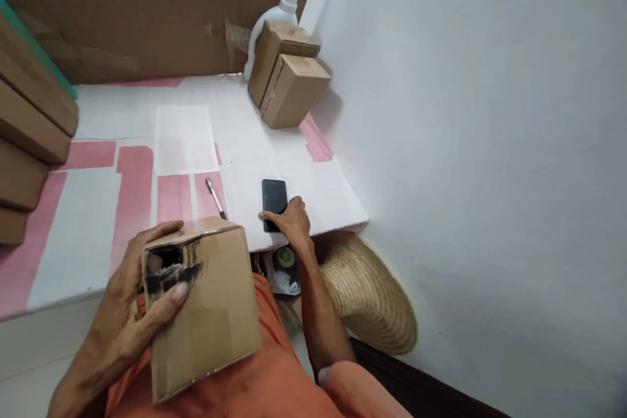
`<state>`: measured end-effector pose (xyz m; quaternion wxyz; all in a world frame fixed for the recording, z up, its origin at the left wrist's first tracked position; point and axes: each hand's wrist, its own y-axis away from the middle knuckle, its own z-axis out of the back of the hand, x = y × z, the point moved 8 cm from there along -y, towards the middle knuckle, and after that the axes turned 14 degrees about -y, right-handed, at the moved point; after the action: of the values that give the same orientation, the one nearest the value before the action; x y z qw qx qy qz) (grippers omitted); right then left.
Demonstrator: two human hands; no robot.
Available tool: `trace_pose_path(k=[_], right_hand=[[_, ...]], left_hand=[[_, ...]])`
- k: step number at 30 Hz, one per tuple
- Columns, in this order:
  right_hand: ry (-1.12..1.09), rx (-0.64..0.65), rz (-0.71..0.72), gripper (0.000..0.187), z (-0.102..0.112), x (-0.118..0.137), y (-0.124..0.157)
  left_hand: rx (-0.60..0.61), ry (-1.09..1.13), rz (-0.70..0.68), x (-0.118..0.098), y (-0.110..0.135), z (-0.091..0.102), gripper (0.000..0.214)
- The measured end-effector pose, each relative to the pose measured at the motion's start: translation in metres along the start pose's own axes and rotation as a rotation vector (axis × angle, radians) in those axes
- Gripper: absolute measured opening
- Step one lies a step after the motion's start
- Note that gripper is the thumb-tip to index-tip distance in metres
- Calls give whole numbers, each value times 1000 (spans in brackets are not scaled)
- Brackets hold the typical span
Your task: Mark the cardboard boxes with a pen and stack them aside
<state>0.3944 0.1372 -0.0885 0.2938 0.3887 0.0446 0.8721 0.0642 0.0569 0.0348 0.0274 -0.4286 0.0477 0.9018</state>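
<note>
A cardboard box (210, 313) rests tilted over my lap, and my left hand (130, 310) grips it by its left side, thumb on the near face. That face has a ragged hole with black marks around it at the upper left corner. On the table's front part lies a black smartphone (274, 199), screen up. My right hand (292, 222) is closed over its lower end, thumb across to the left edge and the other fingers curled at the right side. A pen (215, 198) lies left of the phone, beside a white sheet of paper (185, 140).
Two small cardboard boxes (296, 91) stand at the back right before a white jug (274, 16). Stacked cartons (29, 124) line the left side. A white wall (465, 144) bounds the right. A straw hat (372, 294) hangs below the table edge.
</note>
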Motion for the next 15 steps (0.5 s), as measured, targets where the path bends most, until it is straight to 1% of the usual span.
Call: trace_pose_path(k=[1, 4, 7, 9, 12, 15], right_hand=[[-19, -1, -5, 82, 0, -2, -2], [-98, 11, -4, 63, -1, -7, -6], [-242, 50, 15, 48, -4, -11, -6], [-370, 100, 38, 45, -7, -9, -1], [-564, 217, 62, 49, -4, 4, 16], [-919, 354, 48, 51, 15, 28, 44]], left_hand=[[2, 9, -2, 1, 1, 0, 65], [4, 37, -7, 4, 3, 0, 66], [4, 49, -13, 8, 2, -1, 65], [5, 62, -18, 9, 1, -1, 64], [7, 75, -30, 10, -1, -2, 66], [9, 77, -46, 10, -1, -2, 65]])
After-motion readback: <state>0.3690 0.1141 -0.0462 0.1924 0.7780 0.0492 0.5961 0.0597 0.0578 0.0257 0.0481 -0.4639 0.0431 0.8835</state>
